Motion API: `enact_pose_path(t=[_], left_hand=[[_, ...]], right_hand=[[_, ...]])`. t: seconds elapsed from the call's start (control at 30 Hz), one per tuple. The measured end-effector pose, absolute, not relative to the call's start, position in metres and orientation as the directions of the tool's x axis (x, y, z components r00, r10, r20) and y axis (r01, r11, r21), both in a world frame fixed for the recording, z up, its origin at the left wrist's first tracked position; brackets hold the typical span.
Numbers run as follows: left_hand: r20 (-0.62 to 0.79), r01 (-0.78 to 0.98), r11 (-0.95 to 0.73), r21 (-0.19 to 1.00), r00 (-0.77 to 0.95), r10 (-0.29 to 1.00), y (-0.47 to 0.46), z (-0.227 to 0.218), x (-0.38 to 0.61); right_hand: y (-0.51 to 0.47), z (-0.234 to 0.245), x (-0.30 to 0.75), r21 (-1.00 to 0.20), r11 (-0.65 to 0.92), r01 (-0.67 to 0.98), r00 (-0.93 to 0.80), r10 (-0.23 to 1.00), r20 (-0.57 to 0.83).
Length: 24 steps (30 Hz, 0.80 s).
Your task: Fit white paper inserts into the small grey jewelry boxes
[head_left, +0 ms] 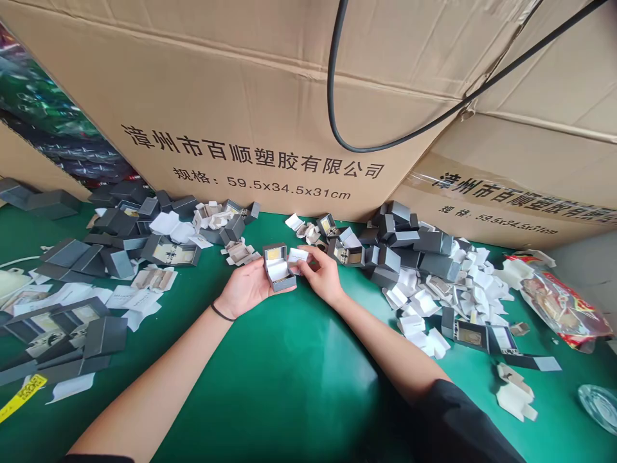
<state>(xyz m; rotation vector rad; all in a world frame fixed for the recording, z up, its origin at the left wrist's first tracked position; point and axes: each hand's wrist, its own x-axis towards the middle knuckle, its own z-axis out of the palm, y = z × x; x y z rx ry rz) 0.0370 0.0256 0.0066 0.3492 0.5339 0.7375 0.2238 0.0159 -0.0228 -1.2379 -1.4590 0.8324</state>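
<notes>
My left hand holds a small dark grey jewelry box, its lid raised, with a gold-coloured panel inside the lid and white lining below. Just right of the box, my right hand pinches a small white printed card between thumb and fingers. The card is close beside the box's open side; whether they touch I cannot tell. Behind my hands lie folded white paper inserts and another open grey box.
Grey boxes pile up at left and right. White inserts heap beside the right pile. Large cardboard cartons wall the back, a black cable hanging before them. A food packet and glass dish are at right.
</notes>
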Motion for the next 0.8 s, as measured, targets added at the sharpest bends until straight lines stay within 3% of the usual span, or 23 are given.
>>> enact_pose_path(t=[0.13, 0.3, 0.53, 0.8], left_hand=[[-0.327, -0.504, 0.684, 0.527, 0.623, 0.711, 0.025, 0.002, 0.039], [-0.344, -0.424, 0.663, 0.618, 0.612, 0.712, 0.022, -0.005, 0.044], [-0.384, -0.409, 0.656, 0.634, 0.569, 0.727, 0.023, -0.007, 0.045], [-0.409, -0.393, 0.66, 0.64, 0.553, 0.726, 0.023, -0.006, 0.046]], right_hand=[[0.011, -0.016, 0.225, -0.889, 0.298, 0.349, 0.204, 0.901, 0.382], [0.006, -0.012, 0.221, -0.773, 0.475, 0.42, 0.144, 0.806, 0.574], [0.007, -0.016, 0.215, -0.773, 0.514, 0.372, 0.044, 0.822, 0.567], [0.01, -0.016, 0.218, -0.705, 0.527, 0.475, -0.046, 0.815, 0.578]])
